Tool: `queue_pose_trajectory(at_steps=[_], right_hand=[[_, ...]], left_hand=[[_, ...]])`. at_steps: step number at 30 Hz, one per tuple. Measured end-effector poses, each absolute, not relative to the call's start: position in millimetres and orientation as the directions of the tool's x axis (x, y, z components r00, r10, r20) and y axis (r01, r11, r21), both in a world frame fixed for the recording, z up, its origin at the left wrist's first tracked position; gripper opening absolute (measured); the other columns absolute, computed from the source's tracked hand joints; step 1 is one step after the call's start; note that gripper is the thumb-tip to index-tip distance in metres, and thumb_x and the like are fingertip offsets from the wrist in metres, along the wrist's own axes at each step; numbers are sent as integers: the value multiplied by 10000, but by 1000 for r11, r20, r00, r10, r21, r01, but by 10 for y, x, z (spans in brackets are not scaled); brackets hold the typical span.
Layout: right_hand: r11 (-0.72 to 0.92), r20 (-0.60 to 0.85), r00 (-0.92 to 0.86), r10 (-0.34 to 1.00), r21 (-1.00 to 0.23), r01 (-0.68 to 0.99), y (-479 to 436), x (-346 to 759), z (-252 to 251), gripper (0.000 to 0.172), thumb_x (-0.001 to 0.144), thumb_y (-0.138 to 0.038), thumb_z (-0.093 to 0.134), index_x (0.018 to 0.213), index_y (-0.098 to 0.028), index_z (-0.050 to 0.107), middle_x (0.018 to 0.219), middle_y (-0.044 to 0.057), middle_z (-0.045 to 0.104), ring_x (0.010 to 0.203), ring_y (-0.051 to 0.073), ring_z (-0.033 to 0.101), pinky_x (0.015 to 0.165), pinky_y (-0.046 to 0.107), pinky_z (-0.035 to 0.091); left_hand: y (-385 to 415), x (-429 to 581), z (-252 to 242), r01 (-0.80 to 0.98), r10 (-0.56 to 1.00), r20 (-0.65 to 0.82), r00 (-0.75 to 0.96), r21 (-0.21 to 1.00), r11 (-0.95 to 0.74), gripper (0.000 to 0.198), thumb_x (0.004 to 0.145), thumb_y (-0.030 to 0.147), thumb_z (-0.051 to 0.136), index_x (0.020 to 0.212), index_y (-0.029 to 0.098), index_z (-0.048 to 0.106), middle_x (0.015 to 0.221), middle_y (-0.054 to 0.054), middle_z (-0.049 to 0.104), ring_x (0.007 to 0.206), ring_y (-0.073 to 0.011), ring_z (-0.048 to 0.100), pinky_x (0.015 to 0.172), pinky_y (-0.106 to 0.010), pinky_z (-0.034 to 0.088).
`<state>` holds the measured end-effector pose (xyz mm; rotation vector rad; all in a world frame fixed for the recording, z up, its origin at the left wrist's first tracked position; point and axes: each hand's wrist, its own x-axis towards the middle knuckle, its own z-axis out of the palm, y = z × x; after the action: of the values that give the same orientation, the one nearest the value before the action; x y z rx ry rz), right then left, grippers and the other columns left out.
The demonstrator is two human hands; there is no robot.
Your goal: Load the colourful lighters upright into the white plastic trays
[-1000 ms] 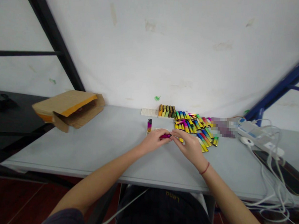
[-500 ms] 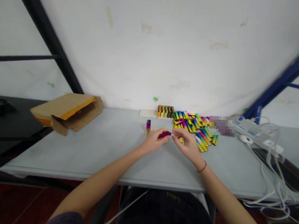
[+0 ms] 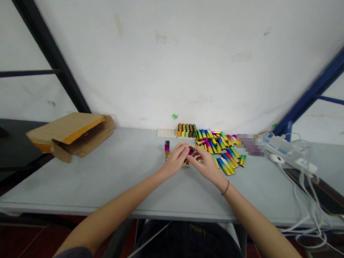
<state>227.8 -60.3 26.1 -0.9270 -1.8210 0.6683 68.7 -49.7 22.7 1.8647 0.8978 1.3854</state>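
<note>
Both hands meet over a pale tray with holes [image 3: 165,160], which they partly hide. My left hand [image 3: 175,158] is closed around a magenta lighter with a dark top [image 3: 191,150]. My right hand [image 3: 206,163] has its thumb and fingers closed on the same lighter from the right; its lower part is hidden. Just left of the hands, a purple and yellow lighter [image 3: 167,147] stands upright in the tray. Right of my right hand lie several shiny rainbow-coloured lighter casings [image 3: 226,164], loosely piled.
Toward the wall are a white holed tray [image 3: 166,133] and a block of upright lighters [image 3: 186,130]. An opened cardboard box [image 3: 72,130] lies on the left. On the right are a power strip [image 3: 290,151], white cables [image 3: 307,195] and a dark flat device [image 3: 319,188].
My right hand has moved in from beside the lighter and closed on it. The lighter is now more upright, above the tray. The camera view has shifted slightly.
</note>
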Motion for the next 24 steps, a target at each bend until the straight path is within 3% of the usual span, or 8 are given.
queue_pose_trajectory(at_steps=[3,6,9,13,14,17,20,24], right_hand=[[638,553,-330,765,-720,274,-443,2305,392,266,896,-441,596,797,-197,630,957,84,649,859,191,611,663,288,512],[613,563,-250,788,-757,229,-354,2364,477,275,910,-436,560,750,-212,552,822,37,616,802,176,580,711,298,504],[517,510,-94,855,-851,90,-339,2425,463,229,919,-417,513,786,-235,473,674,-22,545,658,149,526,694,296,503],[326,339,-36,940,-925,-197,-294,2474,360,237,854,-412,554,803,-254,385,607,-71,484,495,110,432,505,242,448],[272,288,-32,957,-930,-247,-271,2484,336,269,830,-429,577,793,-255,375,585,-80,456,456,98,385,442,221,394],[109,143,-74,987,-930,-352,-199,2524,291,396,798,-591,568,734,-239,397,519,-88,370,399,71,272,359,189,250],[-20,29,-119,992,-919,-393,-161,2570,281,594,777,-801,442,632,-228,394,469,-75,323,370,63,252,337,191,213],[-99,-71,-86,994,-918,-383,-146,2607,261,698,758,-899,322,536,-237,326,401,-68,274,320,65,225,307,206,200]], left_hand=[[-357,763,284,177,804,562,196,786,-593,536,1017,563,345,1133,166,686,1144,-113,629,1173,-232,568,1099,-362,400],[-321,780,341,322,765,607,214,696,-642,530,1029,526,326,1251,157,634,1198,-127,593,1153,-225,585,1057,-356,434],[-392,680,387,503,668,705,237,500,-705,517,1031,492,342,1386,163,524,1258,-136,569,1094,-223,600,978,-359,477],[-375,369,428,589,491,792,362,214,-779,455,1003,512,372,1203,185,617,1070,-110,654,1026,-250,603,962,-400,470],[-325,275,433,636,514,792,330,216,-741,463,992,526,378,1185,181,618,1051,-110,658,1016,-257,603,959,-410,469],[-102,-5,408,737,694,707,135,397,-548,551,995,533,302,1306,145,539,1058,-115,657,1025,-253,619,967,-405,475],[114,-238,323,779,855,496,153,472,-413,721,970,590,220,1395,69,482,1195,-176,664,1164,-287,603,1062,-425,420],[267,-442,202,819,965,174,195,513,-258,854,957,615,73,1438,26,461,1488,-201,504,1385,-297,466,1156,-394,321]])
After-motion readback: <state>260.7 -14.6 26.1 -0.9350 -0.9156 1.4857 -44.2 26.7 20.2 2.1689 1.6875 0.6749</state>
